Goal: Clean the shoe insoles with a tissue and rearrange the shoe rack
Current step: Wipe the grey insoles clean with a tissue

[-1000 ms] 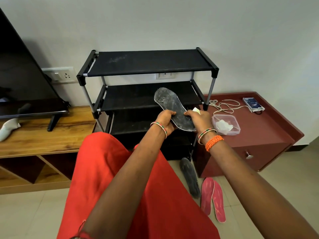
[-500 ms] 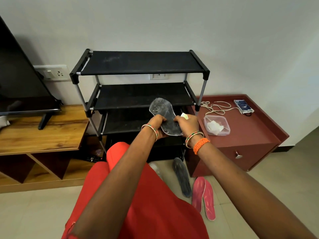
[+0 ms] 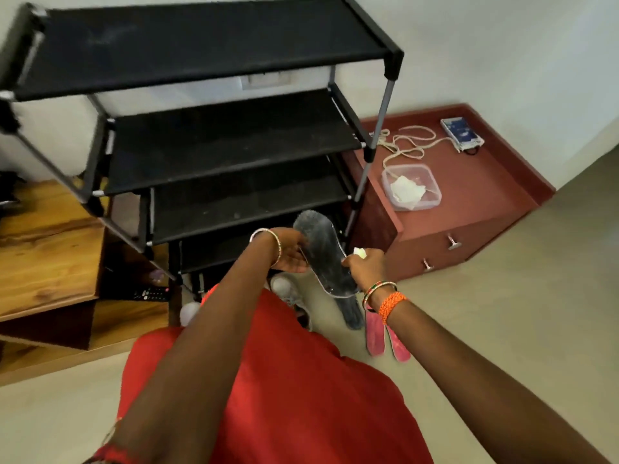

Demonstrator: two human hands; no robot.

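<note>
Lowered since earlier: grey insole (image 3: 324, 254), now held before shoe rack (image 3: 214, 45) bottom shelf | left hand (image 3: 290, 251) curled at its edge, right hand (image 3: 365, 265) pinching tissue (image 3: 360, 252), probably | judged light, floppy; best gripped mid-length.

The shoe rack (image 3: 214, 135) is the main obstacle: its black shelves lie bare, so a hand could pass in between them from the front, bounded by the corner posts. To the right of the rack, touching its post, stands a red cabinet (image 3: 475, 229) carrying a plastic box (image 3: 432, 182), a cord (image 3: 408, 142) and a device (image 3: 461, 132). To the left of the rack a wooden unit (image 3: 47, 249) closes that side. In front of the rack's foot the floor is crowded with a dark insole (image 3: 350, 316), pink insoles (image 3: 385, 339) and a grey shoe (image 3: 284, 289); farther right of these the floor lies open.
</note>
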